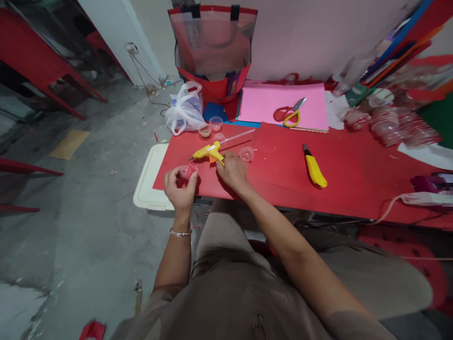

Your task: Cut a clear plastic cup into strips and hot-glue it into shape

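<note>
Between the thumb and fingers of my left hand (180,189) is a small clear plastic cup (188,171), held near the table's left front corner. My right hand (233,172) is wrapped round the handle of a yellow glue gun (208,150), whose nozzle points left, above and close to the cup. A clear glue stick (239,137) juts out of the gun's back end. Beside my right hand lies another clear plastic cup (246,154). Two more small cups, one of them a clear cup (216,123), stand behind the gun.
Red sheets (283,165) cover the table, with a yellow utility knife (314,166) on the right. Scissors (290,113) lie on pink paper (255,101). A white plastic bag (186,108), a red tote bag (215,56) and stacked plastic cups (389,123) stand farther back.
</note>
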Available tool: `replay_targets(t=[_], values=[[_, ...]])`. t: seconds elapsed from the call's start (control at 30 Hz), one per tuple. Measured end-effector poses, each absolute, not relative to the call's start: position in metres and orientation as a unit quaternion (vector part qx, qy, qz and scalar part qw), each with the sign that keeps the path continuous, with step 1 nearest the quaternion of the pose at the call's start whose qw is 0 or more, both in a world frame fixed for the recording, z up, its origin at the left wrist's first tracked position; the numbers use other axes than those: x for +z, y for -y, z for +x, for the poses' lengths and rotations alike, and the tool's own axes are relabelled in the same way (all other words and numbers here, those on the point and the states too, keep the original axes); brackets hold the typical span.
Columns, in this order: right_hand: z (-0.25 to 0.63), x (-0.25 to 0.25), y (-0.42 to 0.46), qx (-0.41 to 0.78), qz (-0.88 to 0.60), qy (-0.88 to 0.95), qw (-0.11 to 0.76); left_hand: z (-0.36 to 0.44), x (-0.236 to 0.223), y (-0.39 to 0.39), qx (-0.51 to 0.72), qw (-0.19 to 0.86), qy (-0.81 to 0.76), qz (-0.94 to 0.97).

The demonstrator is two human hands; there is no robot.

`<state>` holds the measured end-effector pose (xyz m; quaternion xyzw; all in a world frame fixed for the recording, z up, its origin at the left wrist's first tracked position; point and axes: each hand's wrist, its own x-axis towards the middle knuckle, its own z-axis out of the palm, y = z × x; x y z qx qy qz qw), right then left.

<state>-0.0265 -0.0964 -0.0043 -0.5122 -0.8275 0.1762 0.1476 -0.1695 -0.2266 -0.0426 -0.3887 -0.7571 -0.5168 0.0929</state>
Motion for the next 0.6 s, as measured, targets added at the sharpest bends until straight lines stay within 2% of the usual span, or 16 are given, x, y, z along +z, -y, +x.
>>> replay_targets(t=[0.13, 0.33, 0.47, 0.6], values=[[-0.011, 0.014, 0.109, 0.174, -0.532, 0.806, 0.194, -0.156, -0.039, 0.23, -0.518, 0.085, 0.738, -0.424], [0.053, 0.024, 0.097, 0.155, -0.618, 0.72, 0.274, -0.138, -0.048, 0.201, -0.366, 0.073, 0.745, -0.553], [0.09, 0.015, 0.068, 0.152, -0.667, 0.677, 0.271, -0.13, -0.054, 0.186, -0.308, 0.049, 0.748, -0.586], [0.105, 0.009, 0.042, 0.155, -0.688, 0.669, 0.235, -0.131, -0.058, 0.187, -0.331, 0.035, 0.747, -0.575]])
